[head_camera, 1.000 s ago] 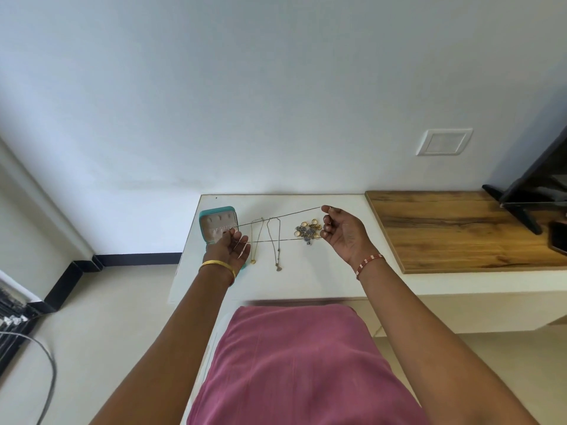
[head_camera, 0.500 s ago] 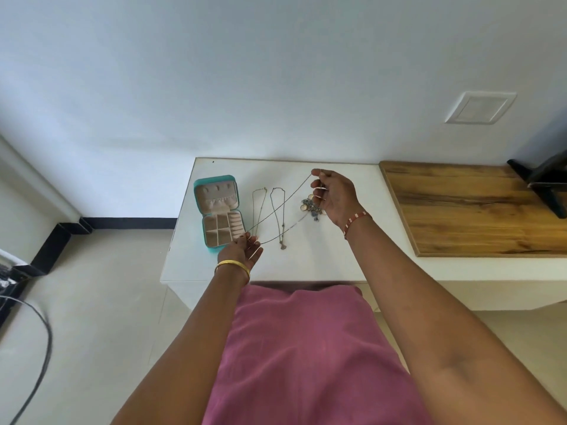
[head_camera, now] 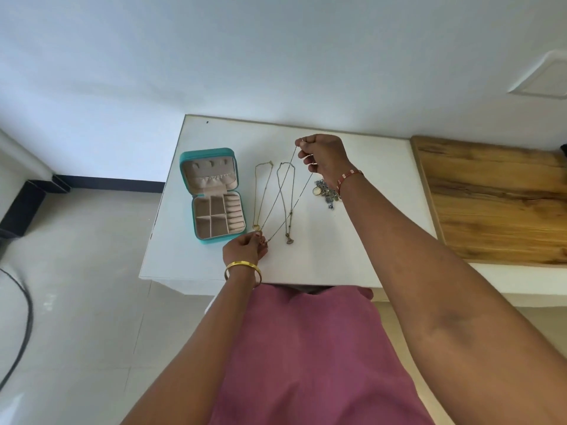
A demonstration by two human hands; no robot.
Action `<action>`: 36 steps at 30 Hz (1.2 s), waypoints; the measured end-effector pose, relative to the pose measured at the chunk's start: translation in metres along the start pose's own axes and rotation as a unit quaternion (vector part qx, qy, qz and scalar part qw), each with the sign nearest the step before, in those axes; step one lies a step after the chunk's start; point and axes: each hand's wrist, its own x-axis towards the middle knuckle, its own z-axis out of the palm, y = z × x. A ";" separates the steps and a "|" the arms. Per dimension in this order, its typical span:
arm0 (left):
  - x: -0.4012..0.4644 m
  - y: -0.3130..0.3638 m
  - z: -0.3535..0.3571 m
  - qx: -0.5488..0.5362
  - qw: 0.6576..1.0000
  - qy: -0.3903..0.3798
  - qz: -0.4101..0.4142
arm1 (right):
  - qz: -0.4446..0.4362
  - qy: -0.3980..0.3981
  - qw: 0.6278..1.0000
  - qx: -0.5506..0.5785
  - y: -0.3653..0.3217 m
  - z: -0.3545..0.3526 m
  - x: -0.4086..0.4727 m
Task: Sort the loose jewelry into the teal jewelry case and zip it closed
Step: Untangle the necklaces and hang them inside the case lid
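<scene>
The teal jewelry case [head_camera: 187, 174] lies open on the white table [head_camera: 352, 250], its beige compartments empty. A thin chain necklace [head_camera: 280, 191] is stretched taut above the table between my hands. My left hand [head_camera: 245, 250] pinches its near end just in front of the case. My right hand [head_camera: 323, 156] pinches the far end above the table's middle. Two other necklaces lie flat beneath it: a gold one [head_camera: 257, 197] and a darker one [head_camera: 287, 222] with a pendant. A heap of rings and earrings [head_camera: 325, 193] sits by my right wrist.
A wooden board [head_camera: 497, 204] adjoins the table on the right. A wall runs behind, with a white switch plate [head_camera: 543, 78]. A black cable [head_camera: 21, 326] lies on the tiled floor at left. My pink garment fills the lower middle.
The view has tilted down and nearer. My left hand has drawn back from the case toward the table's near edge, and my right hand has moved farther back, so the chain now runs diagonally.
</scene>
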 end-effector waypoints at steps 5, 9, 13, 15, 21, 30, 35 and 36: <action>0.009 -0.009 0.010 0.132 0.988 0.048 0.067 | 0.003 -0.005 0.999 -0.054 0.009 0.014 0.039; 0.013 -0.002 0.018 0.201 0.970 0.062 0.122 | 0.006 -0.020 0.994 -0.106 0.015 0.023 0.062; 0.012 0.000 0.023 0.229 0.961 0.060 0.142 | 0.007 -0.043 0.988 -0.150 0.022 0.029 0.078; 0.011 -0.002 0.023 0.229 0.962 0.058 0.139 | 0.010 -0.055 0.985 -0.164 0.026 0.031 0.083; 0.009 0.001 0.022 0.243 0.959 0.052 0.136 | -0.003 -0.066 0.968 -0.243 0.037 0.040 0.097; 0.004 -0.001 0.021 0.265 0.956 0.035 0.118 | -0.103 -0.013 0.930 -0.353 0.050 0.048 0.096; 0.002 0.002 0.017 0.260 0.958 0.024 0.117 | -0.128 0.037 0.937 -0.323 0.047 0.040 0.086; 0.001 0.002 0.016 0.263 0.957 0.023 0.120 | -0.132 0.048 0.941 -0.307 0.047 0.038 0.081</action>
